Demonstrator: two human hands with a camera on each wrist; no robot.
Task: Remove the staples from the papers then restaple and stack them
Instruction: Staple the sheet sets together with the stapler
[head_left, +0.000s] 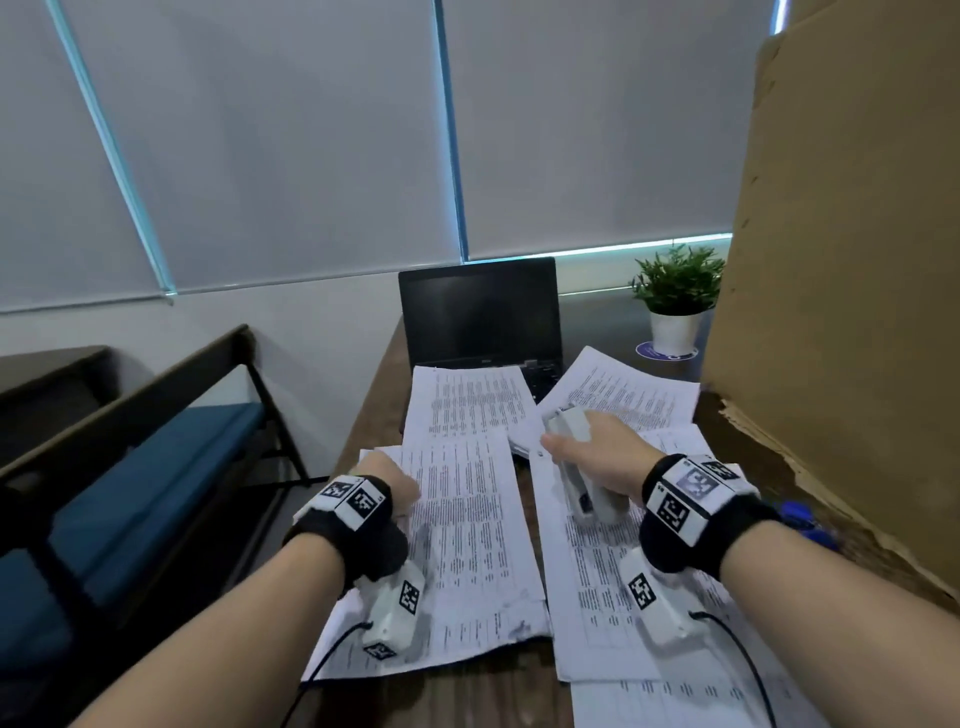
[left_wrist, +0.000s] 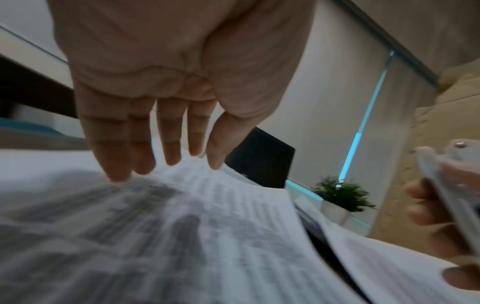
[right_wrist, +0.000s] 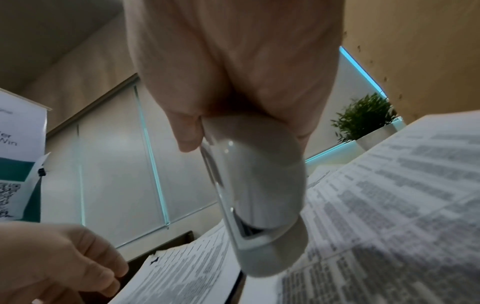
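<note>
1. The right hand (head_left: 587, 457) was wrapped around a pale grey stapler (right_wrist: 259, 205), fingers and thumb curled about its body, holding it above the printed papers (head_left: 613, 571) on the right side of the worktop (head_left: 493, 696).
2. In the right wrist view the stapler pointed away from the palm, its far end hanging just over the sheets; whether it touched them could not be told.
3. The left hand (left_wrist: 166, 92) was open, fingers (left_wrist: 171, 144) straight and a little spread, their tips at or on a set of papers (head_left: 467, 509) lying on the left side of the worktop.
4. More printed sheets (head_left: 623, 395) lay further back, overlapping the keyboard of an open laptop (head_left: 478, 312) with a dark screen.
5. A small potted plant (head_left: 678, 301) in a white pot stood behind the sheets to the right, beside a large cardboard box (head_left: 852, 260).
6. A blue object (head_left: 805, 519) lay near the right wrist, too hidden to identify.
</note>
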